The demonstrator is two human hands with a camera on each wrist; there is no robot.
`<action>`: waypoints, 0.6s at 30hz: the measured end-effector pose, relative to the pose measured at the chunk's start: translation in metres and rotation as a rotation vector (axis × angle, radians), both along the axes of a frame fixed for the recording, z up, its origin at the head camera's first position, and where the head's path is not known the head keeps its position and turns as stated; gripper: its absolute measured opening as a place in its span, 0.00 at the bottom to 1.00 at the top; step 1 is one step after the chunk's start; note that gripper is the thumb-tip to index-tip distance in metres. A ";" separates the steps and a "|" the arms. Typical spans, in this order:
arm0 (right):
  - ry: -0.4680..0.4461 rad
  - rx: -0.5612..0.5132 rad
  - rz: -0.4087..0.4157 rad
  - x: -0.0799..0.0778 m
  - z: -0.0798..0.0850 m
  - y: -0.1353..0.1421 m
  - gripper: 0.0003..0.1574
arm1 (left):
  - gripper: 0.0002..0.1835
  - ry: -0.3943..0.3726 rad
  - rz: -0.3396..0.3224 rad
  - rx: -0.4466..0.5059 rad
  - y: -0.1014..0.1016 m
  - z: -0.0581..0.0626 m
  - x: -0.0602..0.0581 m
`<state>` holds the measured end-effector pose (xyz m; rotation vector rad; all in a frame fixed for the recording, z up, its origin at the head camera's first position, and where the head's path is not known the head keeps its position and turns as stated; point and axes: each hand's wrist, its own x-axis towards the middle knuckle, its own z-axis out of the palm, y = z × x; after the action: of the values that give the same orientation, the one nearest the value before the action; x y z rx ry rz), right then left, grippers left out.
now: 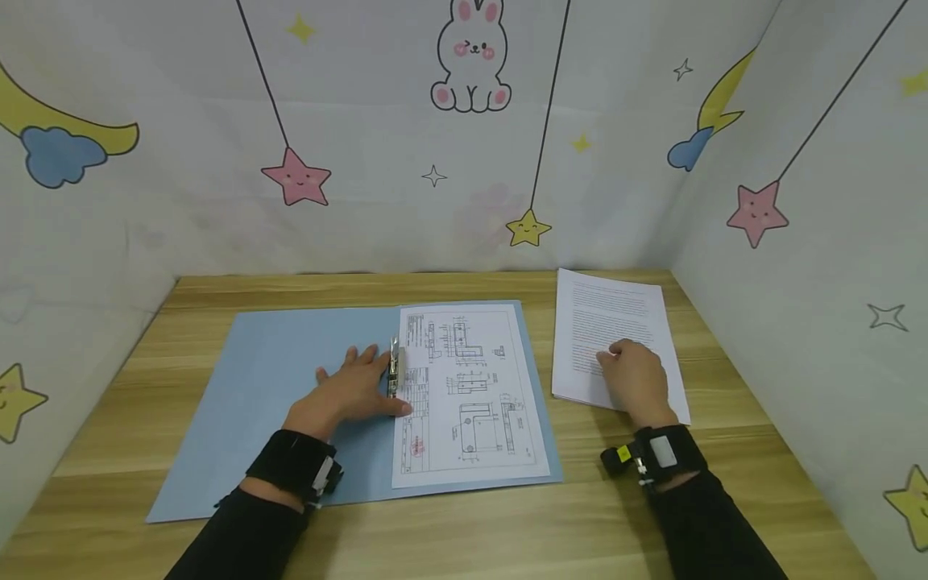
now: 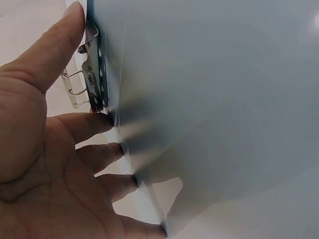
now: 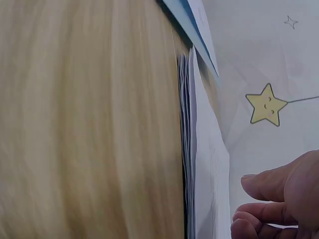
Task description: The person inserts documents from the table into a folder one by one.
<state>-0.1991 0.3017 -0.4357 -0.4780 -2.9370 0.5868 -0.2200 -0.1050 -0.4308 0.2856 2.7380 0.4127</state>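
A light blue folder [image 1: 254, 387] lies spread flat on the table, with a sheet of technical drawings [image 1: 471, 387] on its right half. Along the fold stands a metal ring clip [image 1: 394, 366], whose rings show in the left wrist view. My left hand [image 1: 348, 393] rests beside the clip, fingertips spread on the folder and thumb at the sheet's left edge. To the right is a stack of printed paper [image 1: 609, 302]. Over its lower part hovers my right hand [image 1: 636, 380], fingers loosely bent and a gap showing between thumb and fingers, holding nothing.
The wood-grain table [image 1: 464, 532] carries both the folder and the paper stack. White cloth walls [image 1: 377, 234] with printed stars and a rabbit enclose it at the back and sides. A strip of bare wood separates folder and stack.
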 end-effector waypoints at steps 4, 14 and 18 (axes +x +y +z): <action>-0.026 0.010 -0.025 -0.004 -0.002 0.018 0.26 | 0.60 -0.003 0.001 -0.001 0.000 0.000 0.000; -0.028 0.015 -0.089 -0.002 -0.003 0.039 0.25 | 0.61 -0.007 -0.002 -0.024 -0.004 0.001 0.001; -0.084 0.018 -0.152 0.002 -0.004 0.043 0.35 | 0.60 -0.004 -0.003 -0.007 -0.003 0.001 0.001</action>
<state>-0.1975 0.3446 -0.4397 -0.7333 -2.9460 0.5332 -0.2188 -0.1083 -0.4300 0.2862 2.7343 0.4032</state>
